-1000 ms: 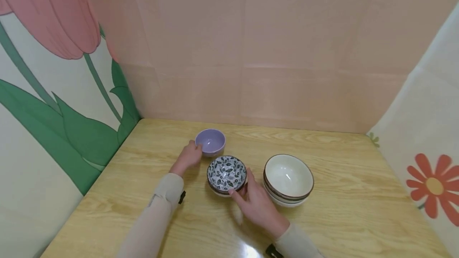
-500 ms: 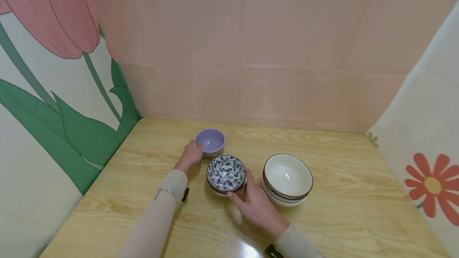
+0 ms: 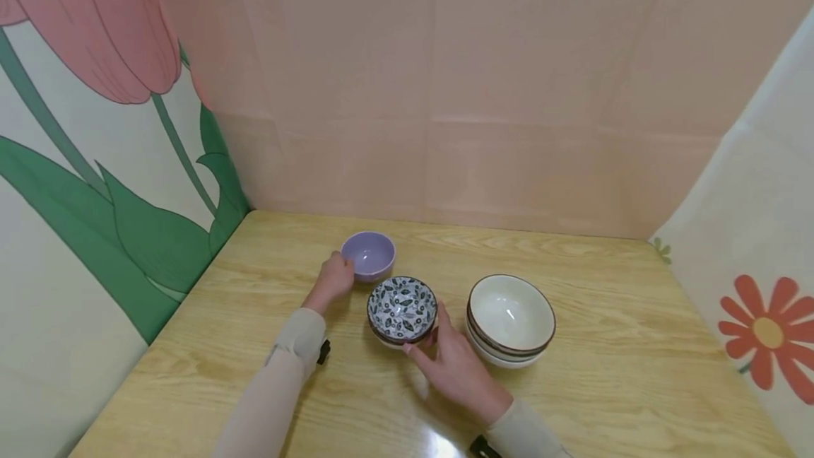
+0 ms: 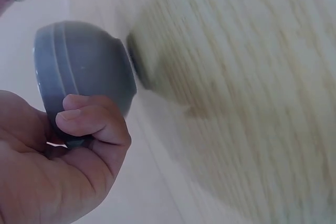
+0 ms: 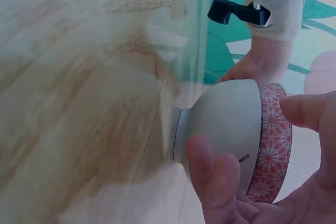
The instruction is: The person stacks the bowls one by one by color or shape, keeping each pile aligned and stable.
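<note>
My left hand [image 3: 333, 278] pinches the near-left rim of a small purple bowl [image 3: 370, 257] at the back of the table. In the left wrist view the thumb and curled fingers grip that bowl [image 4: 86, 64], its foot close over the wood. In front of it stands a short stack. Its upper bowl [image 3: 402, 308] has a black-and-white leaf pattern inside and, in the right wrist view, a red flower band [image 5: 272, 140] outside. The plain white lower bowl [image 5: 226, 114] supports it. My right hand [image 3: 459, 367] holds the stack's right side, thumb at the rim, fingers around the wall.
To the right of my right hand stands a stack of larger cream bowls [image 3: 511, 313] with brown rims. The wood-grain table [image 3: 610, 373] ends at a pink backdrop [image 3: 432, 126]; a tulip-print sheet [image 3: 127, 246] hangs on the left and a flower-print sheet [image 3: 763, 232] on the right.
The purple bowl has shifted slightly left and toward me, with my left hand on its rim. My right hand and both stacks have stayed in place.
</note>
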A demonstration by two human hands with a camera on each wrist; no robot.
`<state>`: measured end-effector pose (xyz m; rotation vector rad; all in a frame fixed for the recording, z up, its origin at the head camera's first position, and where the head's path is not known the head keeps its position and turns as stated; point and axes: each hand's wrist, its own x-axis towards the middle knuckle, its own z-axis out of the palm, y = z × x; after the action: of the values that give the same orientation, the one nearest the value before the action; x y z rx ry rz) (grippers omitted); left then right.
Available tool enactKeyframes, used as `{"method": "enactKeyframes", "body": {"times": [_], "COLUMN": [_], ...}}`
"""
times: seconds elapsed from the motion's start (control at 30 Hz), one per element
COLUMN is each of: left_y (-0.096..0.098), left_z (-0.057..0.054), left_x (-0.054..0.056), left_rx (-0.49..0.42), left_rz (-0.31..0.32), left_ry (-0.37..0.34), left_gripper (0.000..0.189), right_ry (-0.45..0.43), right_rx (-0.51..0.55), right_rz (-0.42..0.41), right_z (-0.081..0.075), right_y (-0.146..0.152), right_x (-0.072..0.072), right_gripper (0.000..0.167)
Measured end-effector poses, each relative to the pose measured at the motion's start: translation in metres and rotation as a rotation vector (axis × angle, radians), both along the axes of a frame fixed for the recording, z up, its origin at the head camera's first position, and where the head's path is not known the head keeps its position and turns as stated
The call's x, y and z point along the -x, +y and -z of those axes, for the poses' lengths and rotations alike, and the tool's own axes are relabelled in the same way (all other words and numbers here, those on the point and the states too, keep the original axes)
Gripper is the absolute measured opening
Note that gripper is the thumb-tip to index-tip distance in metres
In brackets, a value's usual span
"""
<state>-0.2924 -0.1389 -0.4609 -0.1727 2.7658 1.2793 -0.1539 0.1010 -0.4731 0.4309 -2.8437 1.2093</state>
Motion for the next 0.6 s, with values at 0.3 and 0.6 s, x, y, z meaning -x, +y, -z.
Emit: {"method": "enactKeyframes", "body": {"times": [0.3,0.6], "left_y": [-0.008,-0.01], "left_z": [-0.018,-0.043], "left_x": [-0.011,-0.037], "left_rx": [-0.003,-0.034], "left_rz": [0.015,0.092], "left_ry": [0.061,0.176], "left_gripper": [0.052,0.044], "right_ry": [-0.015,-0.009], "right_rx": [-0.001,0.001], "right_rz": [0.009,0.0], "right_z": [0.001,0.0], "right_y": [0.001,0.0], "right_x": [0.001,0.001], "right_gripper": [0.104,0.104]}}
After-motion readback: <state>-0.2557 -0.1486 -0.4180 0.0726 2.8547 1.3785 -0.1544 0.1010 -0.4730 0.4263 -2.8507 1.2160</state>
